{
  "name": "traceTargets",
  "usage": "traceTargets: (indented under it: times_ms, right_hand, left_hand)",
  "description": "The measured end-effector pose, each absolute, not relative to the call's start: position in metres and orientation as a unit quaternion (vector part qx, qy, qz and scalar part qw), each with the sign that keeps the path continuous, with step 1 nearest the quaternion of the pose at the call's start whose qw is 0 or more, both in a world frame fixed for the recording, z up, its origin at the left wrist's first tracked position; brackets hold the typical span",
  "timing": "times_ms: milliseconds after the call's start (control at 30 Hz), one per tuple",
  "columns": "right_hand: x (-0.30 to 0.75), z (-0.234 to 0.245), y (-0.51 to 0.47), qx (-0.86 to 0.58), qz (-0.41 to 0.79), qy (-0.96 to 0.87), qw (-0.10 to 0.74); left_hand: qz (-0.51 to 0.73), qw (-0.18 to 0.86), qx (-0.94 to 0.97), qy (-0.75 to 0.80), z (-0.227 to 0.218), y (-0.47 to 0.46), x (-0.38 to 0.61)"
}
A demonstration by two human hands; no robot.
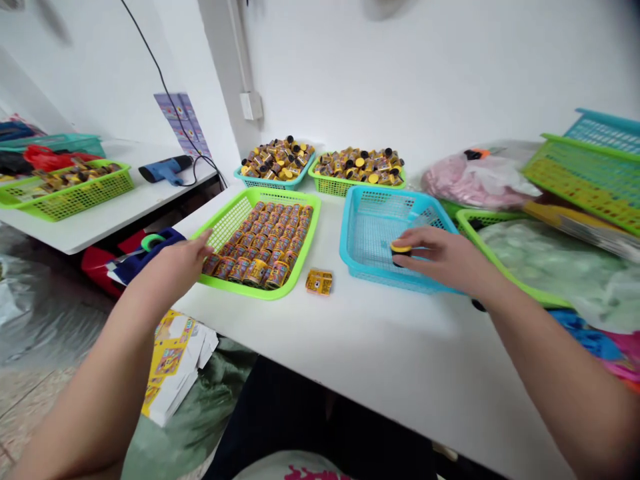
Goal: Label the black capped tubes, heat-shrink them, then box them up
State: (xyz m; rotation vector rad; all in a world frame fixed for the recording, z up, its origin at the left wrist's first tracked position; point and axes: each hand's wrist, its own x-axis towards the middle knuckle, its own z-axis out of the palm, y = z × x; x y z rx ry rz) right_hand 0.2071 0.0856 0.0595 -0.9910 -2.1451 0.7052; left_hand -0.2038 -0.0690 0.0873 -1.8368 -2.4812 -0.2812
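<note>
Jar [401, 249], one, in right hand [447, 259]

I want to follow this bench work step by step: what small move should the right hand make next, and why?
Probably lower the right hand and release the small round yellow-topped black piece onto the mesh floor of the blue plastic basket. The grip holds it just inside the near rim, and that basket looks otherwise empty. The left hand rests at the green plastic basket of jars.
</note>
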Motion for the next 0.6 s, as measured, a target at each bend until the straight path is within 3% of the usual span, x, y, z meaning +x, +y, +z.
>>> traceTargets:
  times_ms: [133,233,400,600]
  right_hand:
    - [0.228,0.037,0.043,-0.293,0.374,-0.724,0.5]
    - [0.236,0.014,0.034,-0.216,0.48,-0.661,0.534]
    - [0.237,-0.005,0.031,-0.166,0.568,-0.616,0.52]
    - [0.234,-0.007,0.024,-0.166,0.592,-0.603,0.508]
  left_hand:
    - [-0.324,0.221,-0.695,-0.602,0.059,-0.091,-0.146]
    - [-0.195,0.141,-0.861,-0.448,0.02,-0.081,-0.093]
    - [0.003,0.128,-0.842,-0.524,-0.025,-0.041,-0.053]
    - [-0.033,0.077,-0.857,-0.508,-0.02,-0.033,-0.068]
